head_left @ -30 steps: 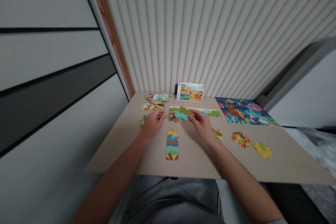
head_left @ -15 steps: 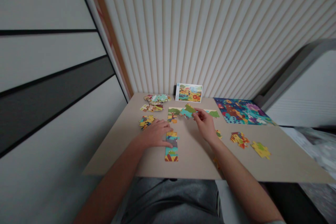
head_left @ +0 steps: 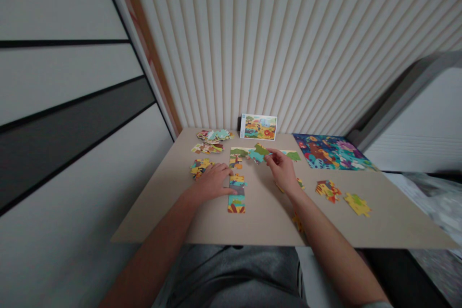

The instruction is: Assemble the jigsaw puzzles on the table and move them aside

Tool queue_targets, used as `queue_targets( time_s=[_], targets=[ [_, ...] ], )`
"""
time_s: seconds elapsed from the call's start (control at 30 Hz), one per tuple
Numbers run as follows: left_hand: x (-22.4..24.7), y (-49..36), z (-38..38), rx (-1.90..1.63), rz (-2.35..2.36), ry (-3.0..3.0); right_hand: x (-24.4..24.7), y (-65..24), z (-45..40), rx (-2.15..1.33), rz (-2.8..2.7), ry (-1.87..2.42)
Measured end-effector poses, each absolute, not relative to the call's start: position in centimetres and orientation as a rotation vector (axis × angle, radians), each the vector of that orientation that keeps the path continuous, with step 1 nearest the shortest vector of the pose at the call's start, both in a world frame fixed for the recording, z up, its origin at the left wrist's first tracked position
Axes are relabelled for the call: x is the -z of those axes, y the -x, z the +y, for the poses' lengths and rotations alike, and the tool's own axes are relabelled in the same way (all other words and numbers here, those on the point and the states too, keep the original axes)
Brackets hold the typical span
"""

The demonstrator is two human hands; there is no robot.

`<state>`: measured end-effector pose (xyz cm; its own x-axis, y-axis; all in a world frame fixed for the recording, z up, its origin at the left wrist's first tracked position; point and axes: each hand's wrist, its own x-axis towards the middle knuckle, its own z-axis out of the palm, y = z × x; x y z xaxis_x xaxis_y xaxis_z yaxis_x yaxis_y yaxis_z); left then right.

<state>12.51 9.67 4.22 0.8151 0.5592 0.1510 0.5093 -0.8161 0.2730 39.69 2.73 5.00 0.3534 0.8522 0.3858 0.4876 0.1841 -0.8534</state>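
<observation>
A vertical strip of joined puzzle pieces [head_left: 237, 200] lies flat in front of me. My left hand [head_left: 212, 182] rests beside it, thumb on its left edge, fingers stretched forward and apart. Above the table my right hand [head_left: 280, 168] pinches a green and turquoise puzzle piece [head_left: 257, 153] between thumb and fingers. Just beyond the strip is the joined border [head_left: 236, 160] of the puzzle, an L shape along the top and left; the held piece hides part of it. A small gap separates strip and border.
At left lie stacks of puzzle pieces [head_left: 199, 167], partly behind my left hand. Loose pieces [head_left: 357, 203] lie to the right, some half hidden by my right forearm. A picture card [head_left: 259, 127] stands at the back, beside a finished dark-blue puzzle [head_left: 334, 152].
The strip has slid away from me, closer to the border, with my left hand against it. The right hand still holds its piece in nearly the same place.
</observation>
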Motion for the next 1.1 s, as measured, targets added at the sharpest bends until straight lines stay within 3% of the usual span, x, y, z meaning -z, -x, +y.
queue_targets(
  time_s=[0.7, 1.1],
  targets=[
    [-4.8, -13.1, 10.5, -0.331, 0.984, -2.796, -5.1, -39.6, 2.7, -0.397, -1.322, 1.483],
    [-4.3, -12.4, 10.7, -0.350, 0.802, -2.894, -5.0, -39.9, 2.8, -0.455, -1.268, 1.466]
  ],
)
